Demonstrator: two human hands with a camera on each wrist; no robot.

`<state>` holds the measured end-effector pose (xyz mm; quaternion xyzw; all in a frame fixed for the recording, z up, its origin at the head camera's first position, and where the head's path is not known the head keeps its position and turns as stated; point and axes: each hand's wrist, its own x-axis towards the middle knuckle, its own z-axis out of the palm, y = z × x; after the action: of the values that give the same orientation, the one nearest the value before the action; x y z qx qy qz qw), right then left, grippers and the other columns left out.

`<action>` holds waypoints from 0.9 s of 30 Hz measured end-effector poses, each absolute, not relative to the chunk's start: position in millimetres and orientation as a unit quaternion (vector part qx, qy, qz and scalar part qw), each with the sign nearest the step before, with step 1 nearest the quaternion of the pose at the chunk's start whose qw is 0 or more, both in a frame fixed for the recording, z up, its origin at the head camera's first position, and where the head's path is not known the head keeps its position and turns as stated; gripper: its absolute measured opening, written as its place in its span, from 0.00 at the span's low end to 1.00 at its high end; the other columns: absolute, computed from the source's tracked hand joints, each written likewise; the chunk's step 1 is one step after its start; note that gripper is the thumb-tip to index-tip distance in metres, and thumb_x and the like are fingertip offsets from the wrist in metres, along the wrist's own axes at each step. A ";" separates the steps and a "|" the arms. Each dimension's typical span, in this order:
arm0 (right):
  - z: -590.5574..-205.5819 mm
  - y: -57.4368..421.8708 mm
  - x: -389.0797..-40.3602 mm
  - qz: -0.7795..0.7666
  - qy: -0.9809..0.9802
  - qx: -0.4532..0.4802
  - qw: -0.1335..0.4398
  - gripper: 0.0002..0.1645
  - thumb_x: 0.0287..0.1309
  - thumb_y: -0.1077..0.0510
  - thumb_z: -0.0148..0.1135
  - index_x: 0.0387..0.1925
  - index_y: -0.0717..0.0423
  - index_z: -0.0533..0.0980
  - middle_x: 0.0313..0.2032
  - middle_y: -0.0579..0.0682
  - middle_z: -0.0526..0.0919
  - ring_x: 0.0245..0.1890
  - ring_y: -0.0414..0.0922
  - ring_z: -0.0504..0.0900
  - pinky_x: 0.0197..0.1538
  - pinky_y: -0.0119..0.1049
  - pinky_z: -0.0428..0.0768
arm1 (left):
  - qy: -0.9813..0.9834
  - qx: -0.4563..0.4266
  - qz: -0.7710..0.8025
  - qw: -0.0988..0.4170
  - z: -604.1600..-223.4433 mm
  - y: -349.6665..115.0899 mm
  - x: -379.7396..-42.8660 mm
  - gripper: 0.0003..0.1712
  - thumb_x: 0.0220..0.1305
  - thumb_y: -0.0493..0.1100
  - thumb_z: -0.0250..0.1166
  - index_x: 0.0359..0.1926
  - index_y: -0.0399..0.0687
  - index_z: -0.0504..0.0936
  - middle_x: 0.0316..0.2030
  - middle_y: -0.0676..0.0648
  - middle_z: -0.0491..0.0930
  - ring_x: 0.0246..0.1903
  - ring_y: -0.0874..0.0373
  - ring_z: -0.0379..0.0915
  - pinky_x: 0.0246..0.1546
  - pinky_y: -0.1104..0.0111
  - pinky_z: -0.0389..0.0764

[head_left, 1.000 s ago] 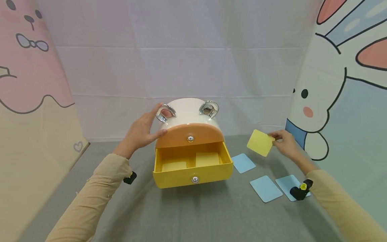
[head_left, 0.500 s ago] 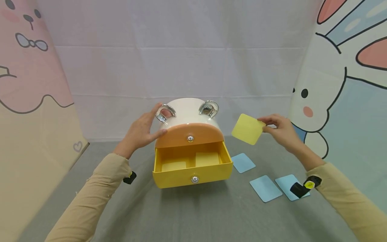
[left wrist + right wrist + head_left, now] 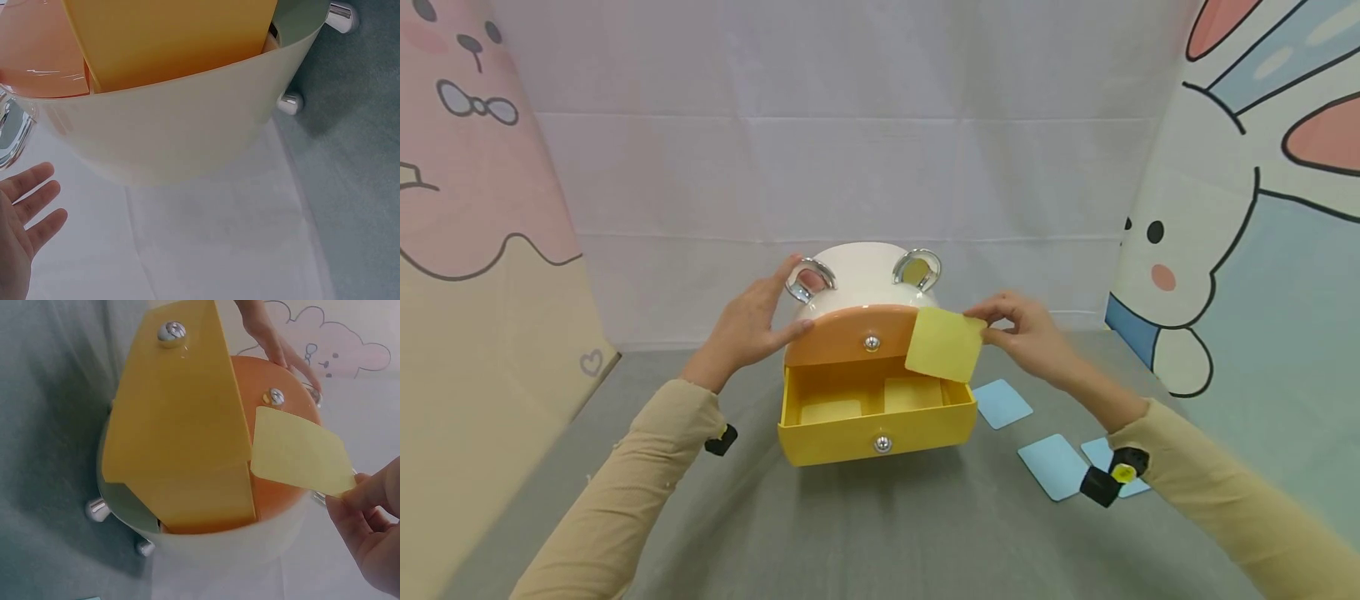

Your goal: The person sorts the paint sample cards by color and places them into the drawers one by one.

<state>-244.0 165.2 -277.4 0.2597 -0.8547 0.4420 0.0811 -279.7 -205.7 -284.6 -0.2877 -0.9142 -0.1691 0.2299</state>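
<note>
In the head view a small white storage box (image 3: 865, 271) with silver ears stands mid-table, its orange upper drawer (image 3: 831, 337) closed. Its yellow lower drawer (image 3: 835, 446) is pulled out, with yellow cards (image 3: 913, 393) lying inside. My right hand (image 3: 1030, 337) pinches a square yellow card (image 3: 946, 343) by its right edge, held above the drawer's right side and in front of the orange front. My left hand (image 3: 752, 325) rests against the box's left side, thumb by the orange front and fingers by the left ear; in the left wrist view its fingers (image 3: 44, 200) look spread.
Blue cards (image 3: 1056, 467) lie on the grey tablecloth (image 3: 880, 542) to the right of the box, one partly hidden by the right wrist strap. A white cloth backdrop (image 3: 850, 167) hangs behind, with printed cartoon panels (image 3: 1247, 333) on either side.
My right hand has carried the yellow card leftward from the right of the table, first rising, then lowering, to over the open drawer. The left hand and the box have stayed put.
</note>
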 end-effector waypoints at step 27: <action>-314.0 98.1 -232.3 0.377 -0.849 0.370 0.009 0.16 0.48 0.76 0.55 0.40 0.65 0.78 0.37 0.52 0.77 0.35 0.45 0.72 0.41 0.34 0.73 | -0.916 -0.286 -0.166 0.228 -284.7 -205.4 -279.8 0.49 0.56 0.62 0.58 0.71 0.56 0.42 0.55 0.35 0.70 0.49 0.42 0.67 0.45 0.48 0.70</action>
<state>-232.3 98.1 -314.0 0.3705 -0.8488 0.3771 0.0094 -279.8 -205.4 -284.7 -0.2865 -0.9157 -0.1659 0.2277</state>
